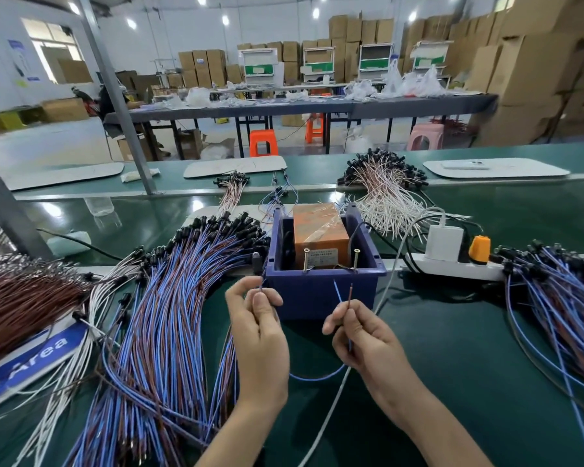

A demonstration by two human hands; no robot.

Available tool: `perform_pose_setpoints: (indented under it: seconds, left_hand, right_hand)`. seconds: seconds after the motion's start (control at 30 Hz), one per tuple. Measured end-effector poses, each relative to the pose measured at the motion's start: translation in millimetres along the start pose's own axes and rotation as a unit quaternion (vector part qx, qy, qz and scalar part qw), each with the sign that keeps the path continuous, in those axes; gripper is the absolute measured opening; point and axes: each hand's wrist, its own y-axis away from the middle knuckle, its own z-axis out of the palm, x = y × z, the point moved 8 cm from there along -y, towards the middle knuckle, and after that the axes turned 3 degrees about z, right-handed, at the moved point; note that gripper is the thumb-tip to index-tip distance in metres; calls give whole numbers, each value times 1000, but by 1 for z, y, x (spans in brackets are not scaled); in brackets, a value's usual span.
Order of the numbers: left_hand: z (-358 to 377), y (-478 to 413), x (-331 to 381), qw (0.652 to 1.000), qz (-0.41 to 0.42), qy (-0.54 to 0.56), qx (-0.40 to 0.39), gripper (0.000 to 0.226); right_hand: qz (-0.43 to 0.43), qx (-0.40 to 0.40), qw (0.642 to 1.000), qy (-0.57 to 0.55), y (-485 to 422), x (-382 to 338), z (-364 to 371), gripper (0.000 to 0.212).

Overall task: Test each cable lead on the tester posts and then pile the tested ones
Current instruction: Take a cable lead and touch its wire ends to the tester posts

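Observation:
A blue and brown cable lead (317, 377) loops between my two hands in front of the tester. My left hand (258, 335) pinches one end, whose black connector (256, 261) stands up beside the box. My right hand (361, 335) pinches the other end, and its blue and brown bare tips (344, 293) point up, just below and apart from the two screw posts (331, 261). The posts stand on the front rim of the dark blue tester box (321, 291), which holds an orange unit (319, 230).
A big pile of blue-brown leads (169, 315) lies at my left, with brown (21, 298) and white wires beside it. Another blue-brown pile (560, 298) lies at the right. A white power strip (452, 264) and a white cable (378, 315) run right of the box. White leads (385, 193) lie behind.

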Motion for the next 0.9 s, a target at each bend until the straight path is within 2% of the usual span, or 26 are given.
perform_pose_setpoints:
  seconds: [0.13, 0.3, 0.47, 0.6, 0.7, 0.8, 0.9]
  left_hand:
    - [6, 6, -14, 998, -54, -20, -34, 48]
    - [14, 8, -14, 994, -70, -1, -82, 22]
    - [19, 6, -14, 991, -75, 40, -107, 28]
    - [19, 3, -16, 989, -85, 44, -115, 24]
    - [16, 2, -21, 986, -116, 50, -112, 27]
    - [9, -5, -21, 987, -123, 55, -90, 26]
    - [0, -14, -12, 992, -82, 60, -69, 24]
  right_hand:
    - [-9, -36, 999, 10, -6, 4, 11, 22]
    - [-3, -80, 996, 27, -19, 3, 27, 23]
    - [5, -112, 993, 30, -24, 8, 38, 22]
    - [1, -92, 995, 43, -26, 11, 32, 25]
    - [-20, -36, 999, 20, -27, 11, 20, 22]
    - [-12, 8, 996, -89, -25, 8, 1, 23]
    - [18, 32, 984, -174, -22, 4, -18, 23]
